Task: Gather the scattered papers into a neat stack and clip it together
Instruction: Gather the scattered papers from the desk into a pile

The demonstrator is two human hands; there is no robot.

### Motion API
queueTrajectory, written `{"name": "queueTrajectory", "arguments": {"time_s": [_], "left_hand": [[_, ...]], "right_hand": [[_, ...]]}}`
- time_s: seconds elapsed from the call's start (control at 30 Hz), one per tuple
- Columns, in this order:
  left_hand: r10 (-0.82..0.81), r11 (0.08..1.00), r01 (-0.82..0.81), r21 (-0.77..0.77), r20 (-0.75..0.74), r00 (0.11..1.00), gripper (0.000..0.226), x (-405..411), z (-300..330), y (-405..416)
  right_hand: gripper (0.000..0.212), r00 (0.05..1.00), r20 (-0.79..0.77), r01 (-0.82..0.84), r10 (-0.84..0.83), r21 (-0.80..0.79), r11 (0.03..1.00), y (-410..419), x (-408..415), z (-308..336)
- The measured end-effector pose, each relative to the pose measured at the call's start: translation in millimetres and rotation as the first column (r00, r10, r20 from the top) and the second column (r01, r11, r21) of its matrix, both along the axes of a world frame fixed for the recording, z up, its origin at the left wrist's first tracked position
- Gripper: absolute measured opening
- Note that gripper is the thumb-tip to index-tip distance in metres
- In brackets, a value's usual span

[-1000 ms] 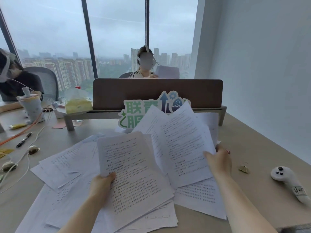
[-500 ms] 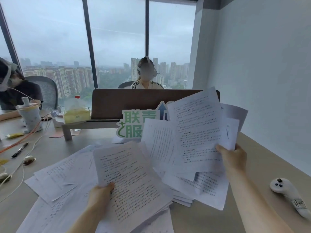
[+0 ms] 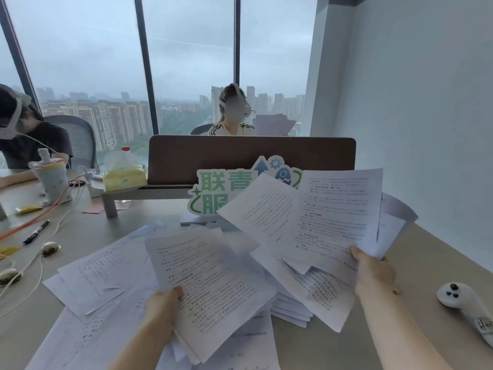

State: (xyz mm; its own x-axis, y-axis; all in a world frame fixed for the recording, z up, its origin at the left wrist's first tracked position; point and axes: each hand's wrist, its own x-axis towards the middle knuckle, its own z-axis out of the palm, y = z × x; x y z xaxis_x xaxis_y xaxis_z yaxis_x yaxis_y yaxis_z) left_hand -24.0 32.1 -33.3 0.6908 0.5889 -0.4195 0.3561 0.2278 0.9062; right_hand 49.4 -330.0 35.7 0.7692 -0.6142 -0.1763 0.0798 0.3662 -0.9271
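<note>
Printed white papers are spread over the desk. My left hand [image 3: 162, 303] grips a thick bundle of sheets [image 3: 210, 284] at its lower left edge, tilted just above the pile. My right hand [image 3: 373, 271] holds a fanned batch of papers [image 3: 338, 212] raised off the desk at the right. More loose sheets [image 3: 93, 273] lie flat at the left, and a small stack [image 3: 301, 308] lies under the raised batch. A small metal binder clip [image 3: 395, 289] peeks out beside my right wrist.
A white controller [image 3: 464, 303] lies on the desk at the right. A green cut-out sign [image 3: 221, 190] stands before a brown divider [image 3: 250, 158]. A pen [image 3: 36, 232], cables, a tissue pack [image 3: 124, 176] and a cup [image 3: 52, 182] sit at the left. Two people sit beyond.
My right hand lifted its fanned papers off the desk and carried them up and to the right. My left hand kept its hold on the bundle.
</note>
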Motion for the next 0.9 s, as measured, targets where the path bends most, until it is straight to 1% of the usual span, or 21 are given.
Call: {"name": "queueTrajectory", "arguments": {"time_s": [0.07, 0.17, 0.27, 0.33, 0.4, 0.5, 0.63, 0.7, 0.77, 0.83, 0.9], "left_hand": [[-0.023, 1.0, 0.023, -0.001, 0.013, 1.0, 0.026, 0.4, 2.0, -3.7], [-0.077, 0.996, 0.079, -0.034, 0.046, 0.996, 0.018, -1.7, 6.5, -9.8], [-0.132, 0.989, 0.137, -0.052, 0.081, 0.988, 0.023, -1.4, 6.3, -11.7], [-0.154, 0.987, 0.157, -0.025, 0.102, 0.983, 0.023, -1.2, 5.6, -12.0], [-0.171, 0.985, 0.172, 0.001, 0.12, 0.978, 0.022, -1.3, 7.6, -13.2], [-0.195, 0.98, 0.199, -0.011, 0.159, 0.968, 0.023, -1.4, 9.2, -15.5], [-0.206, 0.977, 0.212, -0.018, 0.174, 0.963, 0.027, -1.9, 6.0, -13.0], [-0.209, 0.977, 0.213, -0.009, 0.168, 0.963, 0.029, -2.4, 7.4, -11.8], [-0.201, 0.979, 0.204, -0.001, 0.17, 0.965, 0.03, -0.8, 8.2, -7.3], [-0.215, 0.976, 0.219, -0.002, 0.196, 0.957, 0.032, 0.1, 12.0, 0.2], [-0.258, 0.965, 0.263, 0.003, 0.207, 0.944, 0.03, 1.7, 15.2, 7.8]], "right_hand": [[0.038, 0.999, -0.014, -0.032, 0.032, -0.012, 0.999, 8.3, 1.8, -5.7], [0.044, 0.994, -0.06, -0.093, 0.091, -0.024, 0.995, 20.5, 4.3, -19.5], [0.041, 0.979, -0.104, -0.181, 0.175, -0.052, 0.982, 31.4, 5.5, -31.4], [0.035, 0.966, -0.12, -0.239, 0.228, -0.094, 0.966, 37.4, 6.5, -38.0], [0.027, 0.95, -0.137, -0.299, 0.281, -0.132, 0.945, 42.2, 6.5, -42.3], [0.024, 0.926, -0.124, -0.374, 0.357, -0.18, 0.91, 47.0, 5.8, -46.1], [0.033, 0.859, -0.152, -0.511, 0.488, -0.243, 0.824, 48.0, 7.0, -50.5], [0.034, 0.836, -0.169, -0.548, 0.521, -0.266, 0.793, 45.2, 7.9, -49.1], [0.031, 0.83, -0.148, -0.558, 0.538, -0.275, 0.783, 40.3, 9.8, -44.3], [0.032, 0.817, -0.104, -0.572, 0.568, -0.278, 0.772, 34.6, 13.1, -36.9], [0.043, 0.775, -0.056, -0.62, 0.63, -0.265, 0.739, 30.1, 16.1, -28.2]]}}
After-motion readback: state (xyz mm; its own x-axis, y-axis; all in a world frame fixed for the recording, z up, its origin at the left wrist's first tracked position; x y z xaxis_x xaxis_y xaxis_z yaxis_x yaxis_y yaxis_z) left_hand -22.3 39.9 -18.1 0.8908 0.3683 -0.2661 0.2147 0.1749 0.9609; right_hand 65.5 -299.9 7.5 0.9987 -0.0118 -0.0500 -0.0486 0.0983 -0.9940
